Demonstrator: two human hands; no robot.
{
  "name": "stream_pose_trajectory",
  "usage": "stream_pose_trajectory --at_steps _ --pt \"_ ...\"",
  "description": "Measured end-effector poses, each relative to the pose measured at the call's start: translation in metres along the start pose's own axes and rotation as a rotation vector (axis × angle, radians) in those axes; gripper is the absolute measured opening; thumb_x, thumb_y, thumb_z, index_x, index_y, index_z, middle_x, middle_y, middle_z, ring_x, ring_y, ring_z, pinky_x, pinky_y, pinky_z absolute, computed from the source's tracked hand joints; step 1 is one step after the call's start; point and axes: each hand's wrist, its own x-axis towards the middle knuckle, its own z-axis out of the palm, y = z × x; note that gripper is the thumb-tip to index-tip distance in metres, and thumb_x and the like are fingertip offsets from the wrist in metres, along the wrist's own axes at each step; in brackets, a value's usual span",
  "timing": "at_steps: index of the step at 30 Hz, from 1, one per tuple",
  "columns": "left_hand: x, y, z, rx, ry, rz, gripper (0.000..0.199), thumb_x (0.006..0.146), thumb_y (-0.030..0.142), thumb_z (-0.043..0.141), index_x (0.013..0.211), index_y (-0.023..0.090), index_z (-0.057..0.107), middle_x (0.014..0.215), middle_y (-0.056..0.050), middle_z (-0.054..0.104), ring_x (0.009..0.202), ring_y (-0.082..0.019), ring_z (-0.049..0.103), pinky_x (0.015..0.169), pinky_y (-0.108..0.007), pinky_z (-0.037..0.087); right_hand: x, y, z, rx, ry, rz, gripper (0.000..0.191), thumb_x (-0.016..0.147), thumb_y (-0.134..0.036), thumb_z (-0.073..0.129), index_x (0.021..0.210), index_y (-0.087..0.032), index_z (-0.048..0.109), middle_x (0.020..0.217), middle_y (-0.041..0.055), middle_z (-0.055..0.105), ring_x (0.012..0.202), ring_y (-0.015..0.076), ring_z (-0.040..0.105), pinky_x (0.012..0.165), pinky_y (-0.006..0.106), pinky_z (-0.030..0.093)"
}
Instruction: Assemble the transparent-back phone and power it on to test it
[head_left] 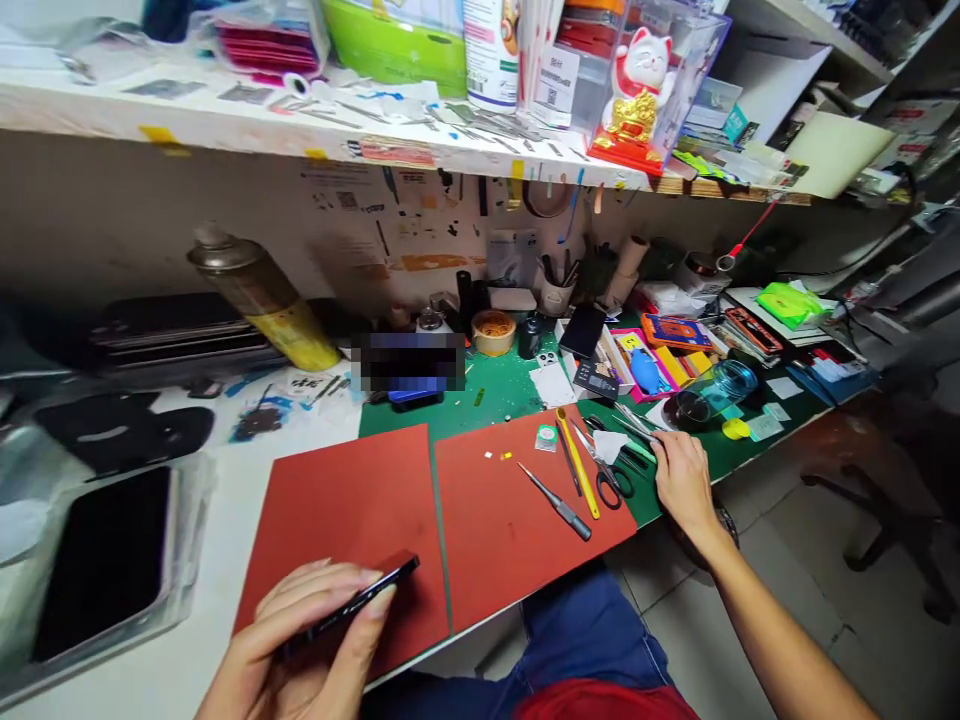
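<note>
My left hand (315, 640) grips a thin black phone (364, 598) by its long edges, tilted nearly edge-on above the left red mat (345, 500). At the right side of the bench, my right hand (684, 480) has its fingers closed on the end of silver tweezers (634, 424); the fingertips are partly hidden. Just left of that hand lie black-handled scissors (613, 488), a yellow stick tool (581, 465) and a white scrap (609, 446). A grey screwdriver-like pen tool (559, 505) rests on the right red mat (487, 540).
Behind the mats stand a tape roll (493, 332), a spray can (262, 300) and a blue-bodied device (416, 390). A clear blue cup (724, 385) lies near my right hand. Another phone (105, 560) sits at far left. A loaded shelf (247, 125) overhangs the bench.
</note>
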Motion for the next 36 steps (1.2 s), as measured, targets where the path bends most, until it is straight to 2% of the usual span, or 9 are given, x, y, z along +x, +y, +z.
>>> stream_pose_trajectory --at_steps 6,10,12,14,18,21,27,30,36 --pt "-0.001 0.015 0.003 0.016 -0.073 -0.004 0.020 0.089 0.009 0.075 0.099 0.024 0.067 0.088 -0.001 0.073 0.091 -0.019 0.070 0.089 -0.039 0.059 0.019 0.010 0.013 0.054 0.000 -0.157 0.041 0.098 -0.044 0.040 0.097 -0.020 0.074 0.085 0.0189 0.071 0.080 0.0372 0.064 0.078 0.056 0.050" --pt "-0.003 0.006 -0.003 -0.022 -0.047 -0.059 0.024 0.089 0.013 0.078 0.104 0.025 0.064 0.090 -0.001 0.073 0.092 -0.018 0.069 0.097 -0.041 0.055 0.033 -0.001 -0.002 0.090 0.048 -0.259 0.030 0.096 -0.050 0.050 0.089 -0.032 0.074 0.074 0.0175 0.068 0.064 0.0417 0.062 0.060 0.058 0.046" --pt "-0.006 0.004 -0.005 -0.035 -0.044 -0.094 0.027 0.090 0.014 0.078 0.109 0.025 0.063 0.091 -0.001 0.073 0.095 -0.019 0.070 0.101 -0.042 0.054 0.030 -0.038 -0.021 0.191 0.016 -0.356 0.014 0.092 -0.047 0.067 0.100 -0.040 0.076 0.086 0.0108 0.074 0.060 0.0366 0.065 0.051 0.051 0.048" --pt "-0.009 0.004 -0.005 -0.044 -0.052 -0.109 0.031 0.090 0.015 0.078 0.113 0.026 0.062 0.091 0.000 0.074 0.097 -0.019 0.070 0.104 -0.042 0.051 0.021 -0.096 -0.041 0.409 -0.108 -0.407 0.030 0.092 -0.046 0.073 0.122 -0.039 0.072 0.108 0.0074 0.078 0.062 0.0281 0.071 0.045 0.041 0.053" --pt "-0.009 0.006 -0.004 -0.073 -0.103 -0.124 0.039 0.091 0.015 0.078 0.122 0.027 0.058 0.096 0.000 0.072 0.098 -0.017 0.070 0.100 -0.037 0.054 0.004 -0.214 -0.064 0.726 -0.416 -0.694 0.044 0.102 -0.036 0.065 0.143 -0.026 0.058 0.125 0.0092 0.076 0.100 0.0246 0.079 0.082 0.036 0.068" --pt "-0.007 0.007 -0.003 -0.086 -0.139 -0.135 0.045 0.092 0.016 0.077 0.130 0.027 0.056 0.102 -0.002 0.070 0.097 -0.017 0.070 0.093 -0.034 0.057 0.008 -0.256 -0.068 0.845 -0.485 -0.783 0.039 0.103 -0.026 0.064 0.142 -0.023 0.058 0.122 0.0087 0.078 0.105 0.0215 0.078 0.088 0.031 0.066" --pt "0.000 -0.003 -0.015 -0.084 -0.234 -0.108 0.055 0.092 0.019 0.077 0.140 0.030 0.053 0.120 -0.006 0.071 0.116 -0.020 0.066 0.106 -0.039 0.053 0.018 -0.256 -0.062 0.956 -0.512 -0.711 0.025 0.105 -0.017 0.060 0.125 -0.027 0.072 0.110 0.0037 0.082 0.094 0.0165 0.080 0.083 0.023 0.063" --pt "0.006 -0.016 -0.021 0.001 -0.351 -0.119 0.036 0.093 0.018 0.077 0.126 0.027 0.065 0.116 -0.004 0.077 0.122 -0.023 0.066 0.113 -0.041 0.049 0.014 -0.247 -0.053 0.982 -0.493 -0.571 0.020 0.104 -0.021 0.063 0.117 -0.028 0.076 0.106 0.0019 0.083 0.090 0.0160 0.080 0.081 0.021 0.064" --pt "0.014 -0.015 -0.021 0.096 -0.545 -0.016 0.019 0.102 0.009 0.056 0.110 0.019 0.069 0.100 -0.003 0.079 0.089 -0.018 0.076 0.080 -0.030 0.059 0.005 -0.235 -0.049 1.007 -0.563 -0.332 0.021 0.104 -0.032 0.064 0.120 -0.033 0.077 0.120 0.0014 0.081 0.106 0.0198 0.079 0.091 0.028 0.065"
